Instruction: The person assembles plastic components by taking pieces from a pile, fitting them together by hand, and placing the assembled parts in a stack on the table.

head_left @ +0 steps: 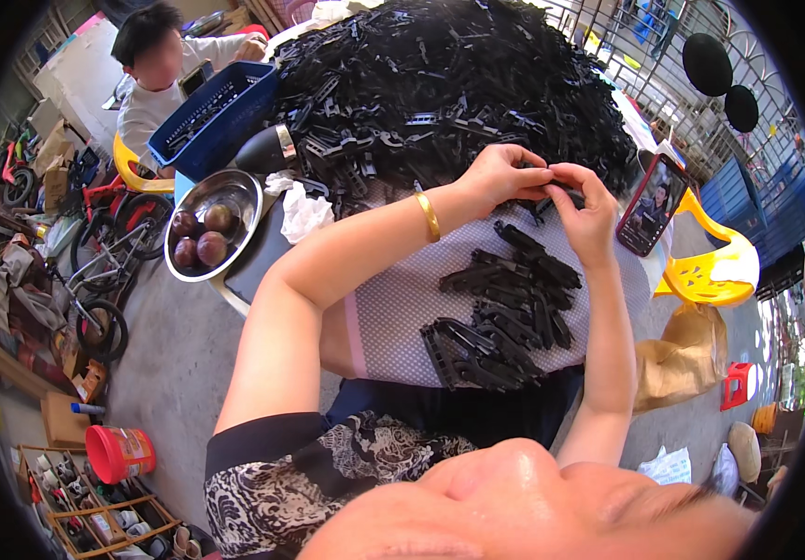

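Observation:
My left hand (503, 177), with a gold bangle (428, 217) on its wrist, meets my right hand (586, 213) at the near edge of a big heap of black plastic pieces (458, 84). Thumbs and fingers of both hands are pinched together around a small dark piece, mostly hidden by the fingertips; it seems to be one of the long, narrow, clip-like black pieces. Below the hands, a smaller pile of the long black clip-like pieces (505, 322) lies on a dotted pale cloth (388, 322).
A phone (653, 205) with a lit screen leans right of my right hand. To the left are a steel bowl (251, 201) of dark round fruit, crumpled tissue (305, 213) and a blue basket (206, 140). Another person (146, 103) sits at far left. A yellow chair (715, 261) stands right.

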Demonstrator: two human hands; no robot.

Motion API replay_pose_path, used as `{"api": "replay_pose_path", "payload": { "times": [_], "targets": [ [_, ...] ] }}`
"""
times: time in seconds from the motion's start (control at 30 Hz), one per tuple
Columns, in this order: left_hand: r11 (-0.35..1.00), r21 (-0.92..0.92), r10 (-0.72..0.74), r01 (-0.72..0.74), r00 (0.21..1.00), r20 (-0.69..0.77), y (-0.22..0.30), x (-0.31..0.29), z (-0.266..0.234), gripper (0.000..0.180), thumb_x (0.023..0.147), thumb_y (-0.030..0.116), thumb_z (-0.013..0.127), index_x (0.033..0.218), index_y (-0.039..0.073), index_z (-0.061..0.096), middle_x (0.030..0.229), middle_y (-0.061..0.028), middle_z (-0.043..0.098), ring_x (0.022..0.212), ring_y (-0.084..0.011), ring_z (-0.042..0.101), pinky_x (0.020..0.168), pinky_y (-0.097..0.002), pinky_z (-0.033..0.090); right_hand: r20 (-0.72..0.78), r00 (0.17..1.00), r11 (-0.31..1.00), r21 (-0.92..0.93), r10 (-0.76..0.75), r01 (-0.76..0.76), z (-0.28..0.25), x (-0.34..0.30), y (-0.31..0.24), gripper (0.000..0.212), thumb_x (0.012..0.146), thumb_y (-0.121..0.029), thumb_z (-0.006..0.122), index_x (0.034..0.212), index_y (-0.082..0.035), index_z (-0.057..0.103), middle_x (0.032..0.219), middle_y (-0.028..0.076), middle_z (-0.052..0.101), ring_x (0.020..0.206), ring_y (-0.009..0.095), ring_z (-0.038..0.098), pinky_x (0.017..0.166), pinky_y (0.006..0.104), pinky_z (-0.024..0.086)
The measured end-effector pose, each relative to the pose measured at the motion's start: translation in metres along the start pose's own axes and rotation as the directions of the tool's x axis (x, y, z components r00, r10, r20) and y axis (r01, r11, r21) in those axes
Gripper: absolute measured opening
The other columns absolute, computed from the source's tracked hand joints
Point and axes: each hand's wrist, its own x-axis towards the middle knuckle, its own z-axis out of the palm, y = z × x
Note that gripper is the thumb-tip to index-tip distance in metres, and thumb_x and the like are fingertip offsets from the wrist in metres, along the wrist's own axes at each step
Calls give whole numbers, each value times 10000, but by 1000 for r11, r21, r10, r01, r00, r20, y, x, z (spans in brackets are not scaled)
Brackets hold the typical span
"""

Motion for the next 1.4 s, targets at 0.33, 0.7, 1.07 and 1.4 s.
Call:
{"api": "replay_pose_path", "payload": {
  "times": [0.33,0.7,1.07,1.4],
  "targets": [
    [988,113,100,-101,995,15,-1,3,-5,277,846,117,632,1042,-64,558,959,-128,617,861,-163,633,788,-259,539,-49,999,1000,-9,15,-15,5,1,0,282,741,-14,696,1008,-7,607,912,102,666,816,167,649,737,264,510],
    [569,702,468,-429,871,152,7,-2,-8,288,749,111,706,1013,13,642,782,-109,659,662,-123,589,629,-268,474,151,956,966,8,253,-257,-11,3,10,337,719,-103,736,1011,17,620,831,65,658,699,117,586,644,252,474],
    [563,671,484,-482,851,206,7,1,-10,250,763,82,701,1005,43,653,798,-48,661,691,-69,572,640,-227,480,35,994,991,-82,107,-104,-10,0,10,253,678,-111,762,897,-19,674,801,85,665,684,140,601,617,260,468],
    [805,493,237,-330,941,243,6,-2,-3,239,770,56,695,1004,27,655,816,-9,657,709,-29,564,629,-185,466,-93,880,844,344,466,-411,-33,7,41,294,911,-251,543,1066,-10,610,931,78,660,799,111,611,692,234,478]
  ]
}}
